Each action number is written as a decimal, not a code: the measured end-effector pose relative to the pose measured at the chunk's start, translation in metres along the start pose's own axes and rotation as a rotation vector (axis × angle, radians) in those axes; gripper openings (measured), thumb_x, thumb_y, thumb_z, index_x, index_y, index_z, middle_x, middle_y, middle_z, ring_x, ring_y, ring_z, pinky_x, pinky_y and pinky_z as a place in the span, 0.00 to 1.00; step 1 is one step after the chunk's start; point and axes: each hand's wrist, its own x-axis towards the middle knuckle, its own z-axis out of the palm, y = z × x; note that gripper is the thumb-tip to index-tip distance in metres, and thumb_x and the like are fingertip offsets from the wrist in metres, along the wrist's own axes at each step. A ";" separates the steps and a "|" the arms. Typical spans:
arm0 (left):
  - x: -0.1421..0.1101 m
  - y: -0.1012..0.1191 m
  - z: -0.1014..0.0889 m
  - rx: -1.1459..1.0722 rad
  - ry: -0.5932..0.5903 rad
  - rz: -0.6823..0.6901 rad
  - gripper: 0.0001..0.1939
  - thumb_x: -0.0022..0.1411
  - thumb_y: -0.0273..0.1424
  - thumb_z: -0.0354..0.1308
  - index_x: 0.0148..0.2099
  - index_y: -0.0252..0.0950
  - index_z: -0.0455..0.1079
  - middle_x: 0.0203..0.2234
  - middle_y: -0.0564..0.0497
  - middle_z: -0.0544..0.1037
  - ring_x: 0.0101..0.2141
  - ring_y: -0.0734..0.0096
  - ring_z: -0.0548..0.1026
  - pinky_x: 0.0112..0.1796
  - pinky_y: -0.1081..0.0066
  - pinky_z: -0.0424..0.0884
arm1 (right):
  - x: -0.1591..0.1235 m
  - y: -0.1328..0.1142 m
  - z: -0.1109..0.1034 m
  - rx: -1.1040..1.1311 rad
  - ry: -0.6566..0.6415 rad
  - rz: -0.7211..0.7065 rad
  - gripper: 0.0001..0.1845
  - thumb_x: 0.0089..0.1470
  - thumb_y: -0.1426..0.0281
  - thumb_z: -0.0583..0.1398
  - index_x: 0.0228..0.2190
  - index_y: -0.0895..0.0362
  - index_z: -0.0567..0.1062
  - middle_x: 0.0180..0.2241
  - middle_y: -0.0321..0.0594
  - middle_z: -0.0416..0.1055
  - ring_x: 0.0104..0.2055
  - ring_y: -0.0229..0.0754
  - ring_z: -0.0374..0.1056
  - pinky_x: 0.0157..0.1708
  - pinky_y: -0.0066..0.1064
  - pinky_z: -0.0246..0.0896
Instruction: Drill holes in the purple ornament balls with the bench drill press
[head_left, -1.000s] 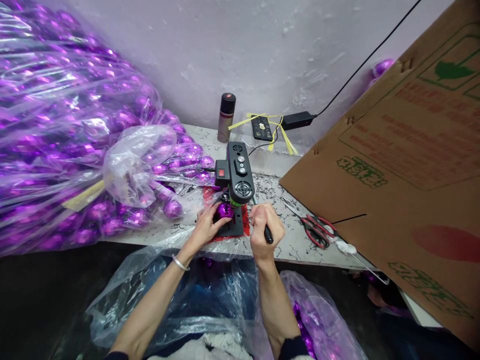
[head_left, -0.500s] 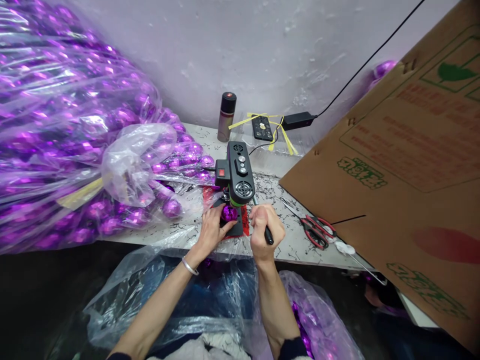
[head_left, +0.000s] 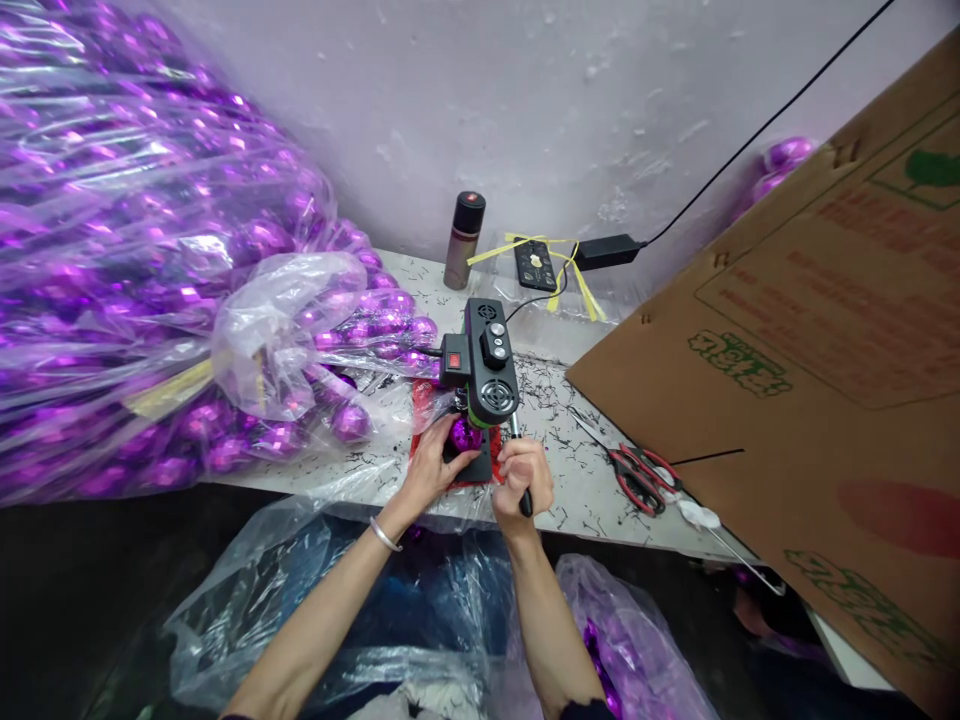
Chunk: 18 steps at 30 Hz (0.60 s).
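A shiny purple bauble rests at the base of a small black hand-lever press, under its head. My left hand grips the bauble from the left and front, thumb on its near side. The bauble's top is partly hidden by the press head. My right hand is wrapped round the press lever, whose black end sticks out below the fist. Red material lies beneath the press base.
A big clear bag of purple baubles fills the left. Behind the press stand a spray can, a phone and a power adapter. Red-handled scissors lie right, beside a large cardboard box. Black bits litter the tabletop.
My right hand has brought the lever down and slightly left, so its metal shaft now shows above the fist. My left hand stays on the bauble. The view has shifted slightly.
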 end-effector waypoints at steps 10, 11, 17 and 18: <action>-0.001 0.000 0.002 -0.017 -0.015 -0.033 0.32 0.65 0.44 0.65 0.65 0.36 0.65 0.59 0.36 0.76 0.60 0.50 0.74 0.59 0.51 0.72 | -0.015 0.010 0.007 0.007 0.077 0.043 0.22 0.71 0.64 0.48 0.23 0.52 0.63 0.23 0.32 0.64 0.25 0.37 0.64 0.37 0.37 0.67; -0.001 0.000 0.002 -0.018 -0.017 -0.038 0.32 0.64 0.44 0.66 0.65 0.36 0.65 0.59 0.37 0.76 0.60 0.50 0.74 0.59 0.51 0.72 | -0.015 0.011 0.008 0.007 0.077 0.039 0.22 0.71 0.64 0.48 0.23 0.52 0.63 0.23 0.32 0.64 0.25 0.37 0.63 0.36 0.37 0.66; 0.001 0.001 0.001 -0.030 -0.008 -0.030 0.31 0.65 0.44 0.65 0.64 0.36 0.65 0.59 0.37 0.76 0.60 0.50 0.74 0.59 0.52 0.72 | -0.019 0.017 0.009 0.021 0.078 0.020 0.22 0.71 0.64 0.47 0.24 0.52 0.63 0.24 0.32 0.63 0.25 0.37 0.64 0.38 0.39 0.67; 0.001 0.001 0.001 -0.031 -0.011 -0.028 0.31 0.65 0.44 0.65 0.64 0.36 0.65 0.59 0.37 0.76 0.60 0.50 0.74 0.59 0.52 0.72 | -0.019 0.018 0.009 0.031 0.074 0.018 0.21 0.71 0.65 0.47 0.24 0.52 0.63 0.24 0.32 0.63 0.26 0.37 0.64 0.39 0.39 0.67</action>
